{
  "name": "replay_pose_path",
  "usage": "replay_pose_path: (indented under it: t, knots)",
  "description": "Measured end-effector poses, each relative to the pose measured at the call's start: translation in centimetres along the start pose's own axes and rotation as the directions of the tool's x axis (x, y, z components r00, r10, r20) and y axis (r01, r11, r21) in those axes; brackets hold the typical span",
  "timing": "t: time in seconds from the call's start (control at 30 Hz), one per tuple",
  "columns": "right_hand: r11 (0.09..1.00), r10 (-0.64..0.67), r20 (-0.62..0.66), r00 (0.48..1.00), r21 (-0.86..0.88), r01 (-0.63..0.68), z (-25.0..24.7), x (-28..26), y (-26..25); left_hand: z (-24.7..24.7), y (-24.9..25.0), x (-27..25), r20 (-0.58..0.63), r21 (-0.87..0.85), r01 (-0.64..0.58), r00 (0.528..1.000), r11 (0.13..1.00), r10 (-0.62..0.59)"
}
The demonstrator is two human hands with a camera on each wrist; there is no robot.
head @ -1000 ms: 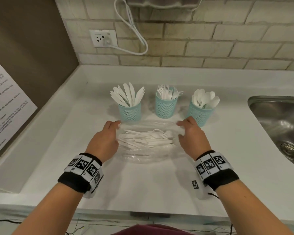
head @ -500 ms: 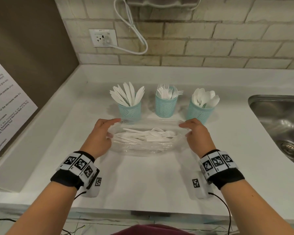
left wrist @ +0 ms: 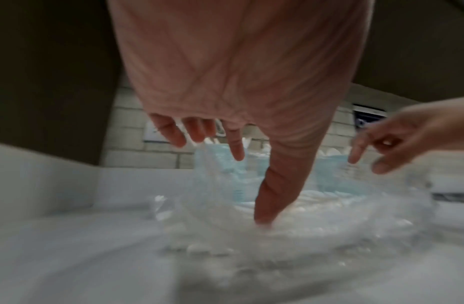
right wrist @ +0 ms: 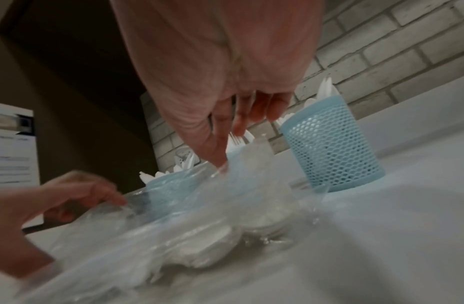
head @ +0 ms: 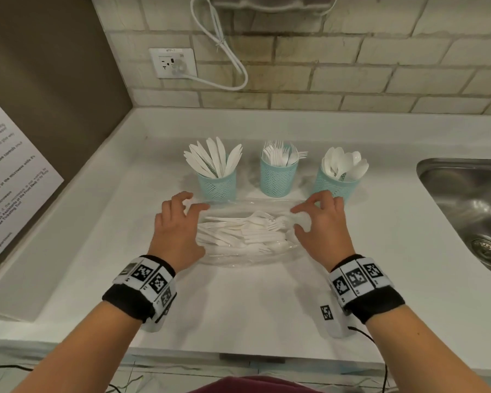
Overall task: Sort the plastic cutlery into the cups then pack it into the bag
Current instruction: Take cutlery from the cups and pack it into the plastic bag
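Nearest me, the person's forearms reach in over the white counter (head: 238, 307), a marker band on each wrist. The left hand (head: 176, 231) sits at about nine o'clock of the clear plastic bag (head: 247, 256), fingers spread and loosely bent; from the left wrist view its thumb tip presses down into the film, and nothing is gripped. The right hand (head: 321, 228) mirrors it at three o'clock, fingers splayed and relaxed, fingertips brushing the bag's far edge without, as far as I can tell, pinching it. I'd judge the two hands flank the bag to steady or flatten it so its mouth can be found.

Inside the bag lies a loose heap of white cutlery (head: 244, 232), mostly forks and knives lying crosswise.

Beyond, toward twelve o'clock, three teal mesh cups stand in a row just past the bag: the knife cup (head: 217, 185), the fork cup (head: 278, 177), the spoon cup (head: 335, 185), each holding its own sort upright. At two o'clock, the steel sink (head: 465, 199).
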State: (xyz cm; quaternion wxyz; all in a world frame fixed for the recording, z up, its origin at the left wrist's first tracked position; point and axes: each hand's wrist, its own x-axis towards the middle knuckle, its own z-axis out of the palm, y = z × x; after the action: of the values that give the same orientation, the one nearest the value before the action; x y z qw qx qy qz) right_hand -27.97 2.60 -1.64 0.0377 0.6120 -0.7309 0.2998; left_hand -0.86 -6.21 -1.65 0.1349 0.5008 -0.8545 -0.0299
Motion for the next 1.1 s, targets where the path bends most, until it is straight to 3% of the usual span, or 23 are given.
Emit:
replay_pose_path:
  t: [0.1, 0.17, 0.23, 0.33, 0.43, 0.53, 0.63, 0.73, 0.87, 0.97, 1.1]
  knots:
    - [0.993, -0.058, 0.237, 0.97, -0.087, 0.08, 0.4, 0.0, -0.9, 0.4, 1.7, 0.4, -0.043, 0.163, -0.187, 0.98, 0.969, 0.197]
    - [0.973, -0.033, 0.367, 0.929, -0.2, 0.114, 0.6, 0.0, -1.1, 0.6, 2.6, 0.9, 0.044, 0.189, -0.29, 0.957, 0.938, 0.287]
    - [0.967, -0.036, 0.373, 0.927, -0.22, 0.126, 0.8, 0.1, -1.3, 0.8, 3.1, 1.3, 0.189, 0.159, -0.349, 0.929, 0.923, 0.318]
    - [0.965, -0.073, 0.365, 0.928, -0.21, 0.158, 1.2, 0.5, -2.1, 0.9, 3.8, 2.0, 0.307, 0.106, -0.386, 0.889, 0.916, 0.339]
    - [0.955, -0.15, 0.347, 0.926, -0.192, 0.226, 1.8, 0.8, -3.4, 1.0, 4.5, 2.7, 0.363, 0.131, -0.373, 0.88, 0.918, 0.306]
    - [0.921, -0.191, 0.417, 0.889, -0.237, 0.309, 2.5, 0.9, -4.6, 1.5, 4.9, 3.0, 0.384, 0.172, -0.342, 0.887, 0.924, 0.257]
    - [0.904, -0.306, 0.414, 0.858, -0.157, 0.398, 2.4, 1.0, -5.0, 1.9, 5.5, 3.2, 0.404, 0.224, -0.354, 0.882, 0.908, 0.244]
    - [0.962, -0.237, 0.431, 0.871, -0.02, 0.271, 1.7, 0.9, -4.2, 2.2, 5.7, 3.5, 0.411, 0.24, -0.391, 0.87, 0.888, 0.272]
    - [0.979, -0.122, 0.355, 0.927, 0.194, 0.055, 1.0, 0.2, -2.5, 2.3, 5.3, 3.9, 0.429, 0.217, -0.424, 0.851, 0.879, 0.304]
    - [0.985, -0.057, 0.462, 0.885, 0.169, -0.025, 1.0, -0.5, -1.7, 2.2, 5.1, 4.3, 0.437, 0.184, -0.415, 0.847, 0.891, 0.304]
    - [0.995, -0.053, 0.501, 0.864, 0.103, 0.001, 2.0, -0.9, -1.3, 2.3, 4.9, 4.6, 0.461, 0.148, -0.366, 0.847, 0.919, 0.263]
